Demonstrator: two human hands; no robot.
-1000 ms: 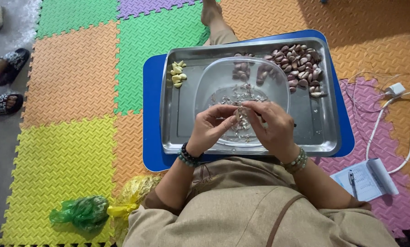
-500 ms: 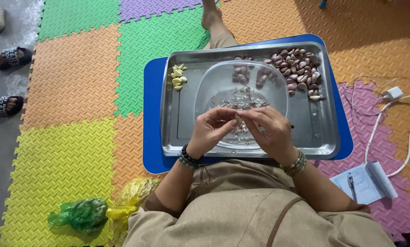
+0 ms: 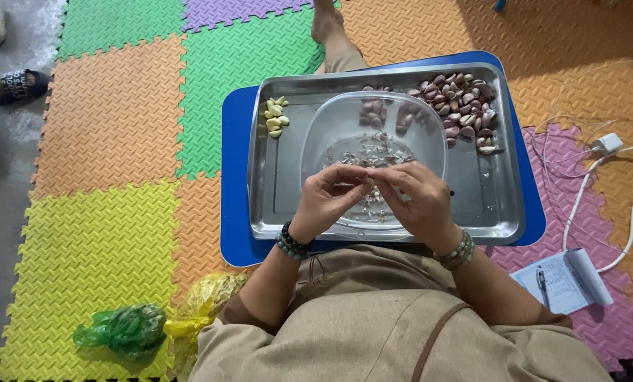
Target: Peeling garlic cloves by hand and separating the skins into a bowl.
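Your left hand [image 3: 328,198] and right hand [image 3: 419,201] meet fingertip to fingertip over the clear bowl [image 3: 316,134], pinching a small garlic clove [image 3: 370,175] between them; its long axis cannot be told. Both hands lie equally near.

We hold our left hand [image 3: 328,200] and right hand [image 3: 417,200] close together, fingertips meeting in a pinch, fingers curled, both wrists wearing bead bracelets, forearms angling inward from our body.
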